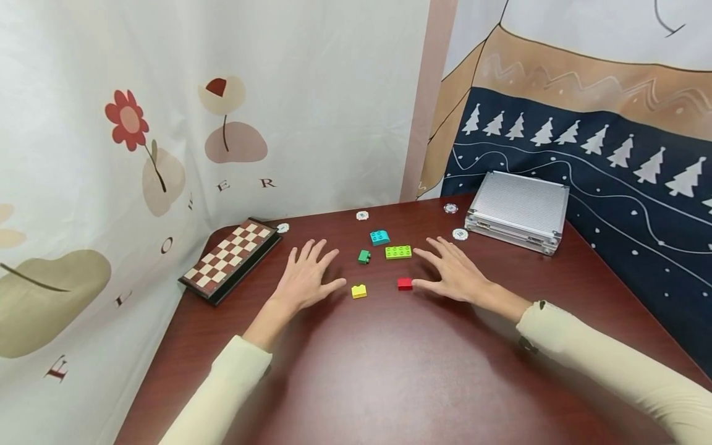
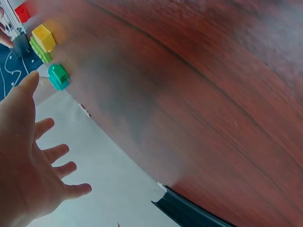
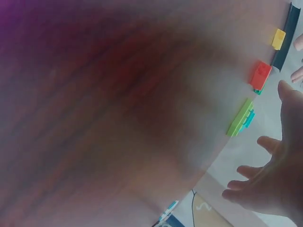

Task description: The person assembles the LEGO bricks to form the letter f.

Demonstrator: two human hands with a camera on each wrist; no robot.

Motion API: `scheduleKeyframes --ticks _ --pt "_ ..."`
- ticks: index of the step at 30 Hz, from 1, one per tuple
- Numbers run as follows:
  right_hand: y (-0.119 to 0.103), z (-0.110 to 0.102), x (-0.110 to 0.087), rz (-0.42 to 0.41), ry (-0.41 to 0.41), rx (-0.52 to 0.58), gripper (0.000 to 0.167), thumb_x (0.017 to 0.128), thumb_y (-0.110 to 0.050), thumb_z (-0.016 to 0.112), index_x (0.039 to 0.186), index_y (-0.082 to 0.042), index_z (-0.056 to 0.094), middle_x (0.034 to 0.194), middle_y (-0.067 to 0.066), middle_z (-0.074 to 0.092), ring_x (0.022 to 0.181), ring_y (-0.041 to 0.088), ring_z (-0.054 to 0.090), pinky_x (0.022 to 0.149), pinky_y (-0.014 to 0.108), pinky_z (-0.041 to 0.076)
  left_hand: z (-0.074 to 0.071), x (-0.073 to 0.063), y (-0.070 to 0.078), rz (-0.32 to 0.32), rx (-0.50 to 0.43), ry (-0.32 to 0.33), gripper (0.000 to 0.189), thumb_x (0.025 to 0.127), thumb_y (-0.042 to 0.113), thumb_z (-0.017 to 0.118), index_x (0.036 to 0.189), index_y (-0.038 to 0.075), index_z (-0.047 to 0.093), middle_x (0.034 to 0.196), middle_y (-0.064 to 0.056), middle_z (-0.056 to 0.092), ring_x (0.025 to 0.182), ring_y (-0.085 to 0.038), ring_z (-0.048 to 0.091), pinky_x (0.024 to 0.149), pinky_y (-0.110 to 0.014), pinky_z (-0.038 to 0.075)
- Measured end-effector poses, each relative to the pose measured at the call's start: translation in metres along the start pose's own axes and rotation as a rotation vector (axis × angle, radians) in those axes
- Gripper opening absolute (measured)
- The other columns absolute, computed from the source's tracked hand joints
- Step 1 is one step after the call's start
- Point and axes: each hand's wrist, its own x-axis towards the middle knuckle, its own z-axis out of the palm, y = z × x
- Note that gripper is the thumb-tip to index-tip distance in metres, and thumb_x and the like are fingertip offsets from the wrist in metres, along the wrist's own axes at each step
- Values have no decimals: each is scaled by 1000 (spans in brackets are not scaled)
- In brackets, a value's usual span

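My left hand [image 1: 307, 276] is spread above the table, left of a yellow brick [image 1: 359, 291] and a dark green brick [image 1: 364, 256]. Opposite it, my right hand [image 1: 457, 272] also has its fingers spread and holds nothing. Its thumb tip is near a red brick [image 1: 405, 283]; whether they touch, I cannot tell. Between and beyond the hands lie a lime green brick [image 1: 398, 252] and a blue brick [image 1: 380, 237] with a curved end. In the left wrist view, the palm and fingers [image 2: 61, 151] are empty. The right wrist view shows the red brick [image 3: 260, 74] beyond the thumb.
A chessboard box [image 1: 230, 259] lies at the table's left edge. At the back right stands a silver case [image 1: 518, 210]. Several poker chips, one a white chip [image 1: 460, 234], lie along the far side. Printed curtains [image 1: 334, 111] hang behind the table [image 1: 361, 383].
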Motion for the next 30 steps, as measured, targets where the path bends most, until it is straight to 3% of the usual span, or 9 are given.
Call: scheduleKeyframes --ticks 5,15,30 --pt "-5 2 2 -33 -7 22 72 90 -59 74 146 -17 61 152 21 50 143 42 43 117 58 32 2 2 9 32 0 -26 73 96 65 62 153 21 52 158 -14 43 149 -38 33 116 -64 28" --pt "-12 7 7 -45 -49 74 56 92 -50 76 139 -19 69 131 11 64 121 30 59 99 53 50 7 2 24 62 -90 -90 59 97 55 67 145 21 62 138 -11 58 133 -32 48 104 -55 43" --pt "-15 11 13 -92 -101 139 38 96 -38 76 128 -18 76 111 2 71 100 17 64 82 39 56 12 2 32 64 -258 -132 37 97 46 72 126 24 76 120 -2 67 116 -25 56 94 -49 49"
